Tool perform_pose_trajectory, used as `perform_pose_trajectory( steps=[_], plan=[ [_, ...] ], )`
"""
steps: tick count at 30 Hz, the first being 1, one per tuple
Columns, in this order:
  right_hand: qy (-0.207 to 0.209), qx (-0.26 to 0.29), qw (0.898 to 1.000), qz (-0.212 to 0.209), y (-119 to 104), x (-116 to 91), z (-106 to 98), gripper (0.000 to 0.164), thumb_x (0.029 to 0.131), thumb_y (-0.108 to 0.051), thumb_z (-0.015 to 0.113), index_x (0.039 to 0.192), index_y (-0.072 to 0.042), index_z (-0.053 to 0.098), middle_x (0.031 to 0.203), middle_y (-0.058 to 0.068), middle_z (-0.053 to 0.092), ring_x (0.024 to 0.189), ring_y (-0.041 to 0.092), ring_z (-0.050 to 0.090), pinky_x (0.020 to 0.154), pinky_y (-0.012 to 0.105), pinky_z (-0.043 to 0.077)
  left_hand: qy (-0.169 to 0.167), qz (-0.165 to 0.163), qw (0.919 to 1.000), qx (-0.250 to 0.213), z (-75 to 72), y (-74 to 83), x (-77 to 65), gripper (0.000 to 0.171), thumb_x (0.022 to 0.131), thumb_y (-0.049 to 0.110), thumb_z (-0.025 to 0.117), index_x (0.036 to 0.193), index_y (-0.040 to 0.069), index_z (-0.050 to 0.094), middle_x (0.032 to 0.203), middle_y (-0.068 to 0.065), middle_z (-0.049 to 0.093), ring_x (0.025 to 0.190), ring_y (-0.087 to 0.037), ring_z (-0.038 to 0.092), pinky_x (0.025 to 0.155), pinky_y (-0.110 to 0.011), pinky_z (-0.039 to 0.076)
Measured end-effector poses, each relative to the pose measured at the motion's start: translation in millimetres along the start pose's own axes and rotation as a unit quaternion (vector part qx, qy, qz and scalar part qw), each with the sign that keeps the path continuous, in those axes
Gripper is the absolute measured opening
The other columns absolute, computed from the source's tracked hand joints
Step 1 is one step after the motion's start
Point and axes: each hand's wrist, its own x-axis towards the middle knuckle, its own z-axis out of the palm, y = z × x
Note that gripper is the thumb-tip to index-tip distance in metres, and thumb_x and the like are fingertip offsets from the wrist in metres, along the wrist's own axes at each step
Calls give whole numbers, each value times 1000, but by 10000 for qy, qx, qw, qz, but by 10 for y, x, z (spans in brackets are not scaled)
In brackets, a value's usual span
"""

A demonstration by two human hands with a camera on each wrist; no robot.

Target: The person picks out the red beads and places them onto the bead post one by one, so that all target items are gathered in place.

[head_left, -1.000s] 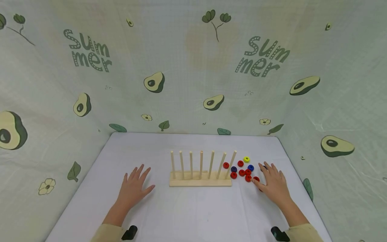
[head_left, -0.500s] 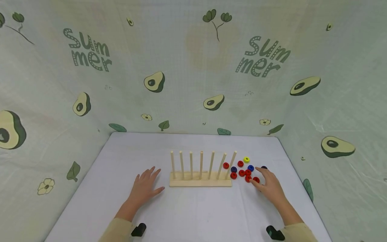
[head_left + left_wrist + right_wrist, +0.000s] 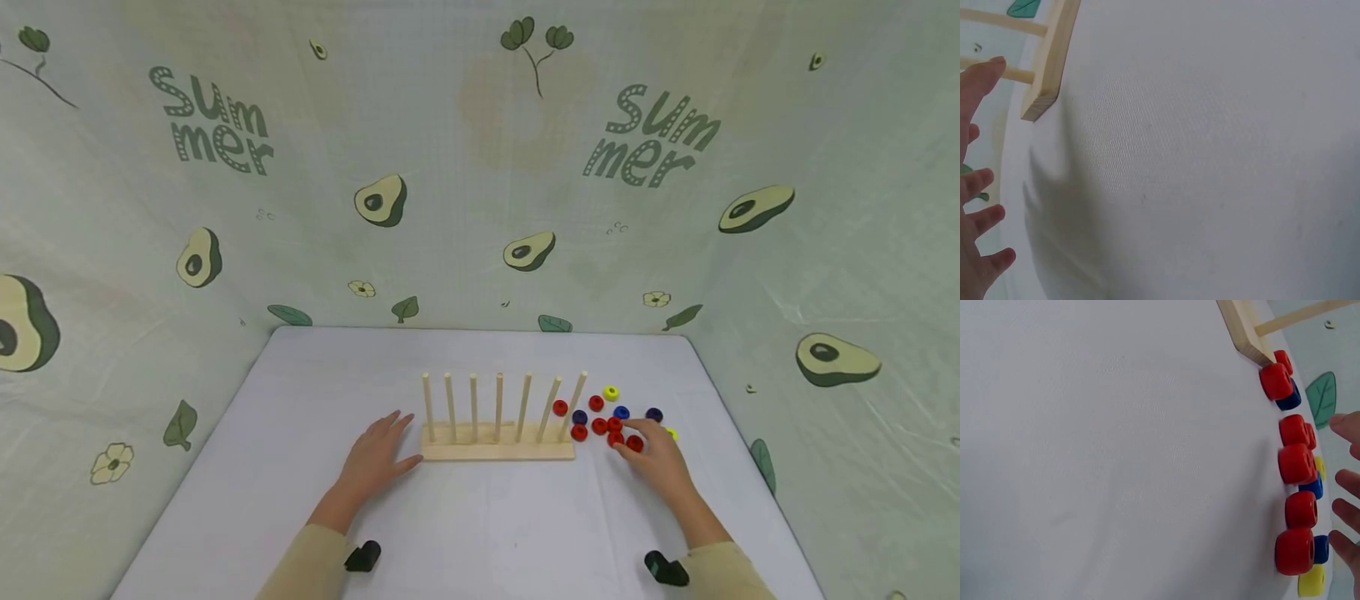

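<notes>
My left hand (image 3: 372,462) has its fingers spread just left of the wooden peg rack (image 3: 498,452). Its thumb tip is close to the rack's left end; in the left wrist view the hand holds nothing. Several bare upright pegs stand on the rack. Over the beads at the rack's right hovers my right hand (image 3: 666,467), thumb and index finger apart. Below those fingers lie red beads (image 3: 634,443). The right wrist view shows the fingertips (image 3: 1342,540) apart from the beads, holding nothing. A dark blue bead (image 3: 654,414) and a yellow bead (image 3: 672,433) lie beyond this hand.
More beads lie near the rack's right end, among them a yellow one (image 3: 611,392), a blue one (image 3: 622,412) and a red one (image 3: 560,407). A white cloth (image 3: 480,525) covers the table. Behind stands a printed curtain (image 3: 450,125).
My left hand has moved right, up to the rack's left end. My right hand has shifted left, its thumb and index finger drawing closer together, uncovering a dark blue and a yellow bead.
</notes>
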Motion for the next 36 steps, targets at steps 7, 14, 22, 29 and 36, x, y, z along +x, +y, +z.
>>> perform_pose_trajectory(
  steps=[7, 14, 22, 29, 36],
  plan=[
    [-85, -22, 10000, 41, 47, 51, 89, 41, 85, -13, 75, 121, 2, 63, 117, 20, 60, 110, 38, 52, 93, 55, 43, -88, -351, 9978, -557, 23, 40, 88, 62, 82, 37, 78, 132, 8, 57, 113, -12, 60, 102, -31, 58, 84, -48, 47],
    [-91, -154, 9998, 115, 62, 93, 146, 37, 83, -12, 77, 115, 3, 65, 113, 20, 59, 107, 38, 52, 90, 54, 45, -407, -793, 9839, -1552, 120, 19, 145, 66, 79, 32, 82, 134, 7, 55, 98, -1, 60, 82, -16, 52, 74, -37, 44],
    [-153, -160, 9991, 358, 66, 126, 157, 36, 82, -11, 77, 114, 2, 66, 114, 19, 59, 108, 38, 51, 92, 54, 44, -354, -1068, 9793, -1681, 189, 47, 195, 71, 73, 32, 86, 133, 9, 56, 95, 1, 58, 80, -17, 48, 70, -37, 41],
    [-238, -169, 9987, 416, 47, 139, 143, 37, 83, -9, 77, 115, 4, 65, 114, 22, 59, 109, 39, 50, 92, 55, 43, -432, -1313, 9766, -1648, 208, 50, 195, 75, 71, 35, 87, 135, 12, 55, 98, 3, 55, 83, -18, 46, 71, -39, 38],
    [-171, -234, 9987, 429, 50, 134, 157, 37, 81, -7, 78, 114, 4, 66, 113, 21, 60, 108, 39, 50, 92, 54, 43, -386, -1373, 9765, -1614, 251, 43, 193, 72, 71, 37, 86, 134, 17, 57, 99, 4, 56, 84, -18, 46, 70, -39, 36]
  ],
)
